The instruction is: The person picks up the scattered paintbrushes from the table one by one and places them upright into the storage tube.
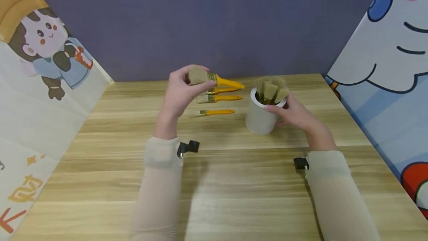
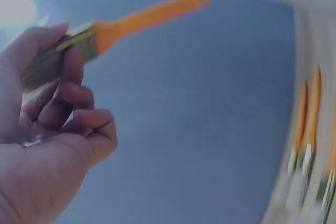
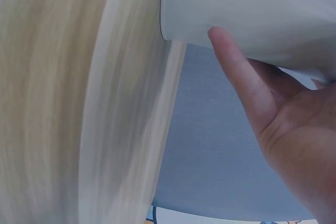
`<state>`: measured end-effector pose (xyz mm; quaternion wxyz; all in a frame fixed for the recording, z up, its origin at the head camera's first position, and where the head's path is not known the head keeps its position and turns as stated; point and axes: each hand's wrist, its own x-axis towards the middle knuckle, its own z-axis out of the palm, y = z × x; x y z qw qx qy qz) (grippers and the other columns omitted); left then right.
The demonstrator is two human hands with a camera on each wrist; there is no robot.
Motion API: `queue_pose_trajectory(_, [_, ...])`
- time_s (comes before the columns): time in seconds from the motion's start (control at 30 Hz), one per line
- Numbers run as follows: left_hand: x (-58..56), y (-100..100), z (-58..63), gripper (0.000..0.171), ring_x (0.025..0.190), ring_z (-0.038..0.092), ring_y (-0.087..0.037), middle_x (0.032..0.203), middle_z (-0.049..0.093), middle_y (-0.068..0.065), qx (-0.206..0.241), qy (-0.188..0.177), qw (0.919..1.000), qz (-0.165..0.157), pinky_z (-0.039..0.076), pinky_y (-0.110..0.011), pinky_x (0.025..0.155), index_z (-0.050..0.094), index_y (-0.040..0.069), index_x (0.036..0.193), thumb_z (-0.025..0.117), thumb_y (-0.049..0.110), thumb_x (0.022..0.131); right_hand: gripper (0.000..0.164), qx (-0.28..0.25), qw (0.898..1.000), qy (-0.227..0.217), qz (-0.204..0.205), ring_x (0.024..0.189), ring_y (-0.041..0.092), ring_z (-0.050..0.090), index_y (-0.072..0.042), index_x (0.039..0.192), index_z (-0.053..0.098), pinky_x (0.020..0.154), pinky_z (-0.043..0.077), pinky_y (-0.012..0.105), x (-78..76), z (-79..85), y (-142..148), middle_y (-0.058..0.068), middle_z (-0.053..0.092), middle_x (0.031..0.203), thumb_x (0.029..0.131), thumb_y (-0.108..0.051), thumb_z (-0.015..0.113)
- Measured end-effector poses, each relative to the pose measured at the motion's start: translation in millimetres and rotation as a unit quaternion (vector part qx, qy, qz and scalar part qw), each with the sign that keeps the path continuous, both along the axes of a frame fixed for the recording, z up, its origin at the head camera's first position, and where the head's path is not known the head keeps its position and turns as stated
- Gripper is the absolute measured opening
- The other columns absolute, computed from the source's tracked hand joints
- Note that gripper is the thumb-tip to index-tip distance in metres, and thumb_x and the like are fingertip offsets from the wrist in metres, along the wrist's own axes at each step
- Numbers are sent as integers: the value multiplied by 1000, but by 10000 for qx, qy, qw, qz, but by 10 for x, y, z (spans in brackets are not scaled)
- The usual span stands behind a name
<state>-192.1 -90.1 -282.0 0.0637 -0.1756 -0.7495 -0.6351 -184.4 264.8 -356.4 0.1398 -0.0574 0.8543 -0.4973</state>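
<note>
My left hand [image 1: 178, 96] pinches a wide paintbrush [image 1: 230, 83] by its bristle end, above the back of the table. The brush's orange handle points right, toward a white can [image 1: 259, 120]. In the left wrist view, thumb and fingers close on the bristles [image 2: 42, 72] just below the metal band. My right hand [image 1: 297, 115] grips the can from its right side, with the thumb at the rim; some fingers are hidden behind it. Several paintbrushes [image 1: 270, 90] stand in the can with bristles up. The right wrist view shows the can's side [image 3: 236, 14] against the hand.
Left of the can, a small paintbrush [image 1: 219, 112], a wider one [image 1: 224, 98] and another partly covered one [image 1: 227, 90] lie with handles to the right on the wooden table [image 1: 227, 189]. A dark wall [image 1: 214, 25] borders the back; printed panels flank both sides.
</note>
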Motion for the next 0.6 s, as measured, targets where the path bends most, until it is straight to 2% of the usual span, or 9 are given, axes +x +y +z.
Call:
queue_pose_trajectory(0.1, [33, 202, 22, 34, 76, 65, -15, 91, 74, 1, 748, 114, 9971, -85, 59, -25, 73, 76, 6, 120, 88, 13, 89, 103, 30, 10000, -24, -1, 154, 54, 34, -22, 170, -9, 91, 62, 62, -11, -17, 8, 28, 13, 175, 104, -50, 66])
queue_pose_trajectory(0.13, [42, 268, 29, 33, 86, 70, -17, 100, 78, -2, 876, 140, 9960, -58, 62, -27, 78, 77, 7, 119, 88, 14, 88, 103, 29, 10000, -30, -2, 154, 54, 33, -22, 170, -9, 91, 62, 62, -13, -17, 10, 28, 13, 175, 104, -50, 65])
queue_pose_trajectory(0.17, [48, 332, 34, 32, 89, 72, -19, 101, 79, -3, 976, 154, 9951, -33, 63, -29, 81, 77, 8, 117, 89, 15, 88, 103, 19, 10000, -23, 7, 155, 54, 33, -23, 170, -9, 91, 62, 62, -16, -17, 13, 28, 13, 175, 104, -50, 65])
queue_pose_trajectory(0.37, [81, 685, -24, 27, 78, 67, -18, 91, 78, -1, 961, 578, 9933, 284, 52, -26, 69, 78, 14, 110, 89, 27, 89, 101, -5, 10000, -63, 14, 154, 53, 35, -22, 169, -7, 92, 61, 62, -15, -17, 19, 28, 16, 174, 104, -50, 66])
queue_pose_trajectory(0.5, [86, 864, -88, 22, 69, 60, -16, 82, 75, 1, 646, 840, 9934, 448, 47, -26, 63, 74, 16, 96, 89, 31, 89, 100, -22, 10000, -27, 18, 154, 53, 35, -23, 169, -5, 91, 61, 62, -12, -13, 15, 27, 16, 175, 104, -49, 66])
queue_pose_trajectory(0.6, [76, 946, -129, 28, 62, 51, -17, 74, 71, 0, 309, 954, 9934, 552, 41, -26, 59, 68, 15, 86, 88, 34, 90, 99, -35, 10000, 28, 41, 154, 54, 35, -24, 169, -5, 90, 62, 63, -14, -14, 10, 26, 15, 175, 104, -48, 66])
